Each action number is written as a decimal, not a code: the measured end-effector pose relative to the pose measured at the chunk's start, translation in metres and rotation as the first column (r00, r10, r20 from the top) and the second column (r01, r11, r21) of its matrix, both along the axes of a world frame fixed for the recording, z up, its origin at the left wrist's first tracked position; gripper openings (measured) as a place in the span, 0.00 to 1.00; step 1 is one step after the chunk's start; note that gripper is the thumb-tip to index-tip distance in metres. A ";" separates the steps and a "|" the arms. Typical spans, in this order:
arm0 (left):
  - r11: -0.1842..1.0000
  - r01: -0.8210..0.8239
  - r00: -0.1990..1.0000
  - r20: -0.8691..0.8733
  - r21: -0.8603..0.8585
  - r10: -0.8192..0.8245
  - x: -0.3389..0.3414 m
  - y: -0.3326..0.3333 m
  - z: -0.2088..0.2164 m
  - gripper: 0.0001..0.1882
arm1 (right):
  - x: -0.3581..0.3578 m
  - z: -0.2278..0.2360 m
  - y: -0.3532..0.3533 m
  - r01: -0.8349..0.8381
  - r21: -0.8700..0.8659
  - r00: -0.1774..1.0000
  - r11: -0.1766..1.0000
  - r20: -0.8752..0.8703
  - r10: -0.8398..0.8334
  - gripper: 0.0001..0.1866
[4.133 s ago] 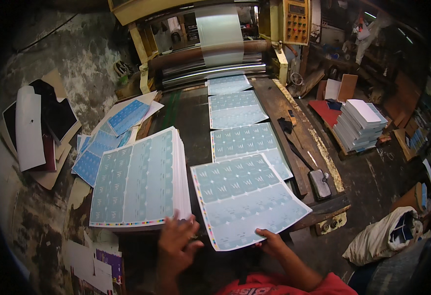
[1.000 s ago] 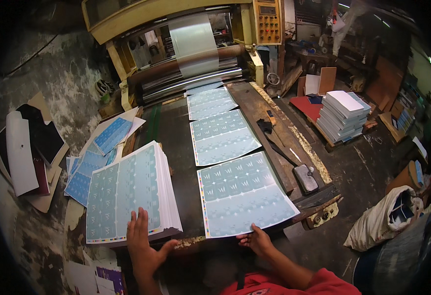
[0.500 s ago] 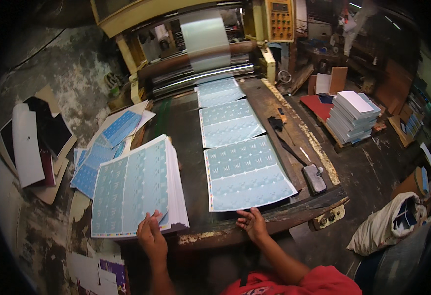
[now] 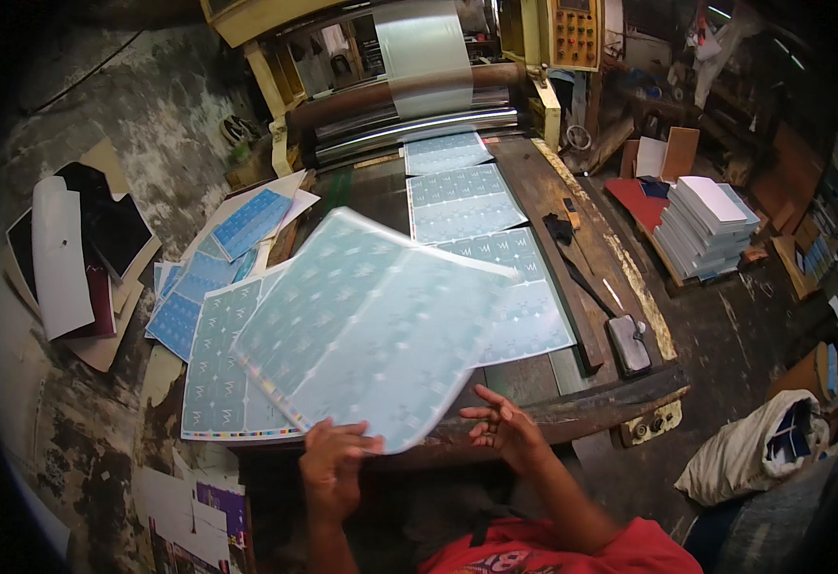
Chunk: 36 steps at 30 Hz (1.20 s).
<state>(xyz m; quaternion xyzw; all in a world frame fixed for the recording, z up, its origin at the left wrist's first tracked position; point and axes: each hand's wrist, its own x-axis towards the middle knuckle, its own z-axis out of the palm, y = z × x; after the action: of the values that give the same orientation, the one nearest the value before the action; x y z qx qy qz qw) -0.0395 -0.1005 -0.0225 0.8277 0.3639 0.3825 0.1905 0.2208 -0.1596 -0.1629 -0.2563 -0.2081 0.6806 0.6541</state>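
My left hand point(image 4: 335, 471) pinches the near edge of a large pale blue-green printed sheet point(image 4: 371, 325). The sheet is raised and blurred by motion, slanting across from the stack of printed sheets point(image 4: 216, 383) at the left. It hides most of that stack and part of the nearest printed sheet point(image 4: 543, 316) on the machine table. My right hand point(image 4: 510, 428) hovers by the table's front edge, fingers apart and holding nothing. Beyond, another printed sheet point(image 4: 462, 203) and a farther one point(image 4: 446, 153) run in a row up to the metal rollers point(image 4: 419, 134).
Clear film point(image 4: 424, 57) hangs down to the rollers. A metal block point(image 4: 628, 344) sits on the table's right side. Loose blue printed sheets point(image 4: 194, 301) lie at the left. A paper stack point(image 4: 701, 230) and a white sack point(image 4: 749, 445) stand on the right.
My left hand has lifted a sheet off the left stack and swung it rightward over the table. The row of sheets sits farther forward in view; my right hand stays near the edge.
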 end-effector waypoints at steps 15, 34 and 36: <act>0.931 -0.268 0.873 -0.348 0.246 0.343 -0.026 0.027 -0.015 0.29 | -0.020 -0.092 -0.082 -0.013 -0.456 0.991 0.890 0.111 0.072 0.19; 0.768 -0.561 0.822 0.094 0.310 0.562 -0.009 0.042 -0.052 0.19 | -0.038 -0.080 -0.030 0.302 -0.379 0.950 0.875 0.049 -0.307 0.28; 0.745 -0.567 0.815 0.106 0.351 0.570 -0.009 0.046 -0.057 0.18 | -0.051 -0.075 -0.031 0.385 -0.415 0.921 0.825 0.114 -0.372 0.33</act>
<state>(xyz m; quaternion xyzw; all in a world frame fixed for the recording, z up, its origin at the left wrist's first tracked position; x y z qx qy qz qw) -0.0487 -0.0550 -0.0797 0.6996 0.5211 0.4796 -0.0945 0.1696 -0.1904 -0.2383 -0.4395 -0.0074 0.5626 0.7002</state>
